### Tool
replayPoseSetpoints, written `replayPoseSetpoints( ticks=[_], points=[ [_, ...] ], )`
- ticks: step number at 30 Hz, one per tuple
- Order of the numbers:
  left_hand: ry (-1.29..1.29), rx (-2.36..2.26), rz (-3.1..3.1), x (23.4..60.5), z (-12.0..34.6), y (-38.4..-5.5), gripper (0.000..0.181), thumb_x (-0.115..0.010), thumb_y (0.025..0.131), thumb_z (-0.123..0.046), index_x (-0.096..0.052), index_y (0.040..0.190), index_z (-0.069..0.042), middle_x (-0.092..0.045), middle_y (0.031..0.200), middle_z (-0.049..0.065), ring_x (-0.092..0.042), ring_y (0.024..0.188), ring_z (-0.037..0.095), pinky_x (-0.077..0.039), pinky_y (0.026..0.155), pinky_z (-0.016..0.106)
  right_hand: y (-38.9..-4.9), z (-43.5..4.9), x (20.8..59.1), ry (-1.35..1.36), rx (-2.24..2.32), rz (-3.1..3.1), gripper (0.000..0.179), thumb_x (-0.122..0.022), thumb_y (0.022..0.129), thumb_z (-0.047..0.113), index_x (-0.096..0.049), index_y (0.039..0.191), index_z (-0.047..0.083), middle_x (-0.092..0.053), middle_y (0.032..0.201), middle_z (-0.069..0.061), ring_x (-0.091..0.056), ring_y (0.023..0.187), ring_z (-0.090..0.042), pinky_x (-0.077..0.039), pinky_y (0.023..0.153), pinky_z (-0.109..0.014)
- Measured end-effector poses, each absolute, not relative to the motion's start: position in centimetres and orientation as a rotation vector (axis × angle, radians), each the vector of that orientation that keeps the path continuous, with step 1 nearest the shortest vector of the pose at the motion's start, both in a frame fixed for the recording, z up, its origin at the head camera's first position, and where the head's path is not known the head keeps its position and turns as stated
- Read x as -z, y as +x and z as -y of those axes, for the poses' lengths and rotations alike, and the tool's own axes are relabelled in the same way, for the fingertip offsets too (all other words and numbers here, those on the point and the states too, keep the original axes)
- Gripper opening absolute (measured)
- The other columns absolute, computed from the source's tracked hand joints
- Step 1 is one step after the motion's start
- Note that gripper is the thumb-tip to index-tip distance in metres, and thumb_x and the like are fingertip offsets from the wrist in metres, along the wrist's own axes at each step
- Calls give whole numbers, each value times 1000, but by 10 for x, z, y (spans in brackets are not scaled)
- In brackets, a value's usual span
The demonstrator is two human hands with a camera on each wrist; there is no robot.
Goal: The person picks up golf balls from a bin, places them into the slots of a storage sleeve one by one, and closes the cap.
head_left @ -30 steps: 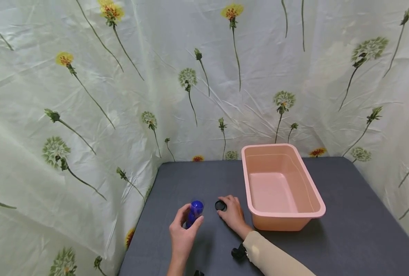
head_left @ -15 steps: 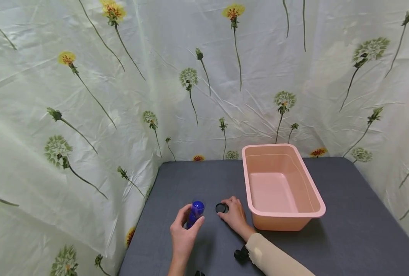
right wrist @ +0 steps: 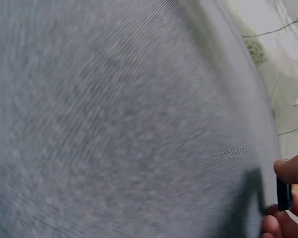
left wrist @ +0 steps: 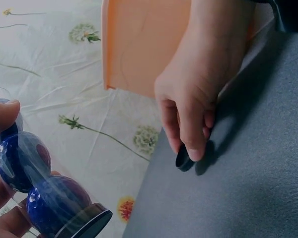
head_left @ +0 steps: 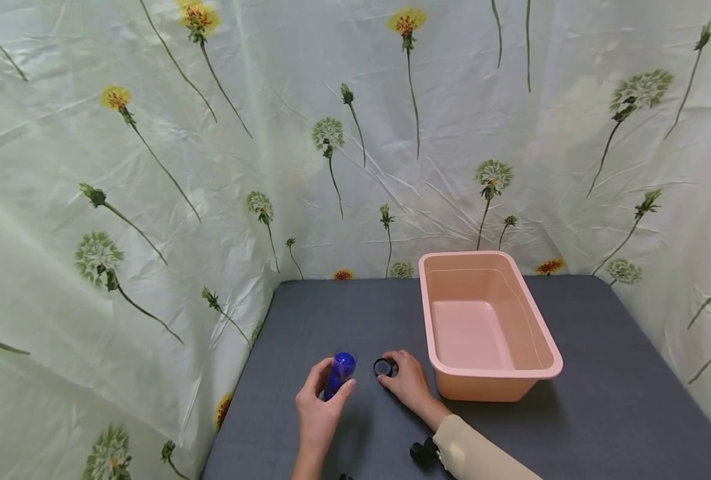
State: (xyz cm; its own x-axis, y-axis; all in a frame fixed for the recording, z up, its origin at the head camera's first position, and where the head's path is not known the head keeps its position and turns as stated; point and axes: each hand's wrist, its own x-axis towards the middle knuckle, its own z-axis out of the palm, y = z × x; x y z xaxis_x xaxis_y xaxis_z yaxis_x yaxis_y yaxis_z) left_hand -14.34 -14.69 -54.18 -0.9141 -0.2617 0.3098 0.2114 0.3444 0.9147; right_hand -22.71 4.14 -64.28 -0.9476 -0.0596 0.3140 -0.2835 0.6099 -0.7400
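Observation:
My left hand (head_left: 321, 412) grips a clear tube (head_left: 339, 377) filled with blue balls, holding it tilted above the dark table. In the left wrist view the balls (left wrist: 24, 161) look dimpled, and a black end cap (left wrist: 92, 222) closes the tube's lower end. To the right of the tube, my right hand (head_left: 413, 385) pinches a small round black cap (head_left: 382, 367) between thumb and fingers. That cap (right wrist: 283, 193) appears edge-on in the right wrist view, held close over the table, apart from the tube.
A pink plastic basin (head_left: 433, 320) with nothing inside stands on the dark grey table (head_left: 331, 307), just right of my right hand. A flower-printed curtain (head_left: 307, 193) hangs behind and at the sides. A black device (head_left: 423, 453) sits at my right wrist.
My right hand has drawn slightly nearer to me, and the black cap has turned so its ringed face shows more. The left hand and tube have hardly moved.

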Motion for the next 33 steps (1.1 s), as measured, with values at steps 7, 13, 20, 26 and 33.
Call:
replayPoseSetpoints(
  ticks=[7, 13, 20, 26, 33],
  points=[
    [72, 1584, 2233, 544, 150, -142, 53, -88, 79, -33, -66, 125, -19, -70, 116, 1, -67, 101, 19, -53, 89, 51, -214, -40, 621, 317, -1440, 2602, 41, -89, 74, 16, -72, 111, 13, -64, 84, 3, -57, 71, -10, -45, 64, -24],
    [84, 1580, 2239, 544, 151, -142, 54, -88, 78, -33, -66, 125, -19, -70, 116, 3, -67, 102, 21, -53, 88, 52, -204, -38, 595, 378, -1663, 2573, 41, -87, 77, 17, -71, 115, 15, -67, 91, 4, -61, 75, -14, -50, 65, -24],
    [74, 1567, 2242, 545, 150, -144, 52, -89, 78, -27, -66, 124, -21, -71, 114, 1, -67, 100, 20, -54, 87, 50, -197, -38, 565, 443, -1817, 2516, 43, -87, 78, 17, -71, 118, 16, -69, 99, 6, -65, 82, -13, -54, 70, -26],
    [62, 1573, 2228, 542, 149, -145, 51, -89, 78, -16, -67, 123, -21, -71, 113, 0, -67, 99, 19, -53, 87, 51, -188, -40, 547, 463, -1860, 2461, 45, -86, 77, 14, -70, 120, 15, -69, 101, 5, -65, 85, -15, -56, 73, -31],
    [46, 1557, 2258, 544, 144, -144, 50, -89, 78, -20, -67, 123, -20, -71, 114, 1, -68, 101, 21, -54, 88, 52, -179, -46, 529, 467, -1971, 2384, 46, -87, 77, 9, -69, 120, 12, -68, 99, -3, -63, 86, -25, -58, 72, -33]
  ],
)
